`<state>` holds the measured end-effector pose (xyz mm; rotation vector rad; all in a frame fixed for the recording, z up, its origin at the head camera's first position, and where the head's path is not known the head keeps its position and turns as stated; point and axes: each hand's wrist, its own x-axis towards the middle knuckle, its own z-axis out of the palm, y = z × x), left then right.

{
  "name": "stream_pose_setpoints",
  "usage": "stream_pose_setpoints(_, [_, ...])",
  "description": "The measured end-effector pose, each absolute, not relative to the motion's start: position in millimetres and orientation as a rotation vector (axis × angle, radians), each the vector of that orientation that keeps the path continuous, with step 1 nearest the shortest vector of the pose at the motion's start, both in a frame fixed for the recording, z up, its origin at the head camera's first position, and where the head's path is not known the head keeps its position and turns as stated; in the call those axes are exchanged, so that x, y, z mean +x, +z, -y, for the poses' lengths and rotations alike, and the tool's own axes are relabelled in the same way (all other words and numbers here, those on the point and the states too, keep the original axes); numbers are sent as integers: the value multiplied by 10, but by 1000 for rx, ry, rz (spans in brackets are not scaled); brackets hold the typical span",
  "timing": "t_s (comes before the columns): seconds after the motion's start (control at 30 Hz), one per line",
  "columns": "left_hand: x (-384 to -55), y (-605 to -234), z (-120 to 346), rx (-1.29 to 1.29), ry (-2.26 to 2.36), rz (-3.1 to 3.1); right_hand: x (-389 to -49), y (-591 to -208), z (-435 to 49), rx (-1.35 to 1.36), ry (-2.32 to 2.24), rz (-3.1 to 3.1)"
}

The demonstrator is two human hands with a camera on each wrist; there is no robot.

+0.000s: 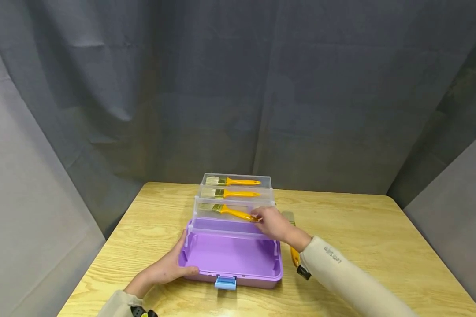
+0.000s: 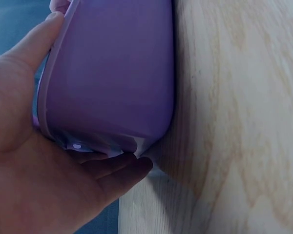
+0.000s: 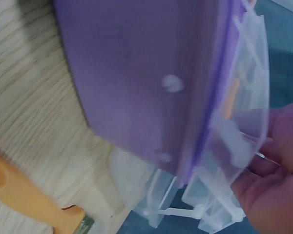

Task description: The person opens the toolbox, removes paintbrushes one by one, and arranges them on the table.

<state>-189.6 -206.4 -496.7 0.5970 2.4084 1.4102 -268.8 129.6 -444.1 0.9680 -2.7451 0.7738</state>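
Gripping the purple box (image 1: 258,283), likely for steadiness, your left hand (image 1: 168,266) lets your right hand (image 1: 275,225) pinch the brush (image 1: 235,212) in the near clear tray (image 1: 228,234).

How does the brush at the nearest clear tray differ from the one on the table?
The right grip holds the tray brush by its handle; the table brush lies unheld beside the purple box. In the head view, the tray brush's bristles point left, the table brush's away from the person. Both have yellow-orange handles and pale bristles.
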Motion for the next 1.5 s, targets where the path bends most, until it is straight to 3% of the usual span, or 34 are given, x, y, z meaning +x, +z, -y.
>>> stream_pose_setpoints(0.6, [-1896, -4984, 2041, 538, 1396, -2380, -2770, -4563, -1304, 873, 719, 2680])
stream_pose_setpoints(1.03, [-1891, -4995, 2054, 543, 1408, -2393, -2756, -4498, -1236, 656, 1242, 2620])
stream_pose_setpoints(1.5, [-1906, -4981, 2070, 566, 1403, -2405, -2827, -4258, -955, 547, 1366, 2716])
